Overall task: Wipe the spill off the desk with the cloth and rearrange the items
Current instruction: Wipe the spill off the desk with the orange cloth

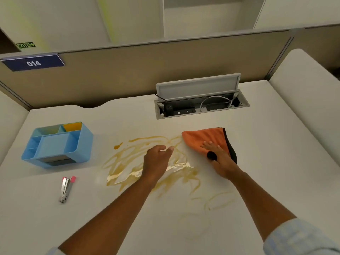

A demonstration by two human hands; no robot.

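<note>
Head view: cloth (204, 138) lies right of centre on the desk (266, 172), at the right edge of the spill (128, 162). Your right grip (219, 157) lies flat on it, fingers spread; left grip (156, 159) is loose and empty. The cloth is likely soft and light: press its middle.

The surface (266, 162) is off-white. The spill (125, 159) on it is amber-yellow, in looping, scribbled streaks with glossy pale patches; fainter yellowish rings (220, 200) lie nearer than it. Just right of the spill, the cloth (204, 138) is orange with a black edge. Left of the spill, the organiser (55, 146) is light blue, with one yellow and one pale green compartment. Nearer and left of the spill, the stapler (66, 188) is silver with a pink end. Beyond the spill, the partition (147, 74) is beige, and its sign (34, 63) is dark blue with white digits.
</note>
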